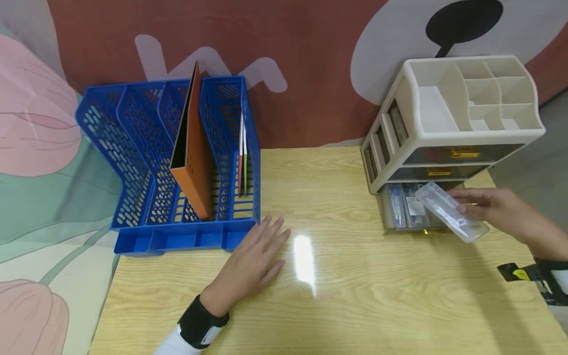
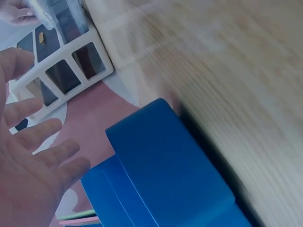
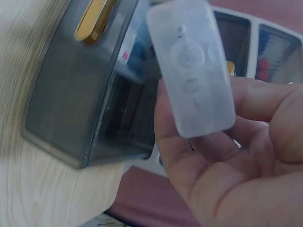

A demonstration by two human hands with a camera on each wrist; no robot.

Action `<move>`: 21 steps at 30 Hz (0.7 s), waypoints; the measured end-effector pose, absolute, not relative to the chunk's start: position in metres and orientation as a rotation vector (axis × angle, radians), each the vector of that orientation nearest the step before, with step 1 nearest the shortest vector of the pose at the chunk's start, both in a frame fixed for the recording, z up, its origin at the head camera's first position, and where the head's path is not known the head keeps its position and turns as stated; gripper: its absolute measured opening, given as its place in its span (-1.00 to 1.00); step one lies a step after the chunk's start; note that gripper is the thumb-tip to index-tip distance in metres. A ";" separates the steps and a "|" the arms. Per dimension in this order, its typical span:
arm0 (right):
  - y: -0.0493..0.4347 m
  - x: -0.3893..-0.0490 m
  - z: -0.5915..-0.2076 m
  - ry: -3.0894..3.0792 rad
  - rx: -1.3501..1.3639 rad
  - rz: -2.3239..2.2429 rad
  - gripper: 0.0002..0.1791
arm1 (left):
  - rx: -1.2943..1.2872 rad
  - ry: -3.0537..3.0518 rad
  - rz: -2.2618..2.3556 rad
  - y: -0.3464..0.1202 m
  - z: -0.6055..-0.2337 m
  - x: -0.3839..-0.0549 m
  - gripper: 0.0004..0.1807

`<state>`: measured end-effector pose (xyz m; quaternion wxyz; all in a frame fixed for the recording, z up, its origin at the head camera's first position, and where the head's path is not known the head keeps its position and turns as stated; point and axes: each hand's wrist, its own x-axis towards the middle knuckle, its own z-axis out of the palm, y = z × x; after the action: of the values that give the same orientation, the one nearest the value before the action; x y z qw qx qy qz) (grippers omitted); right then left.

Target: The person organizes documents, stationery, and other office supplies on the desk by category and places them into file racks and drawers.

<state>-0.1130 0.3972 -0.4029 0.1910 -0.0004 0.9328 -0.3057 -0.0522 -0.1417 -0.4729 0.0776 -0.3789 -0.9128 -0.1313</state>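
Observation:
A clear plastic case is held in my right hand, pinched between thumb and fingers and tilted over the pulled-out bottom drawer. In the right wrist view the end of the case faces the camera, beside the drawer's grey front. Small clear packs lie inside that drawer. My left hand has its fingers extended, near the front right corner of the blue file rack. It holds nothing; whether its fingertips touch the rack, I cannot tell.
An orange folder and a few thin booklets stand in the blue rack. The white organizer has open compartments on top and two closed drawers with gold handles. A patterned cloth hangs behind the wooden table.

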 end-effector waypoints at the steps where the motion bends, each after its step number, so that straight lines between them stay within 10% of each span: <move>1: 0.399 -0.115 -0.403 2.623 -0.010 -0.847 -0.52 | -1.143 -2.735 -0.389 -0.142 -0.473 -0.051 -0.24; 21: 0.383 -0.131 -0.435 3.094 -0.121 -0.506 -0.71 | -1.191 -2.700 -0.348 -0.140 -0.475 -0.043 -0.27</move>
<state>-0.1310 0.3828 -0.4351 0.0019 -0.0385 0.9861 -0.1614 -0.0428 -0.1404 -0.4748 0.0847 -0.3994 -0.9054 -0.1167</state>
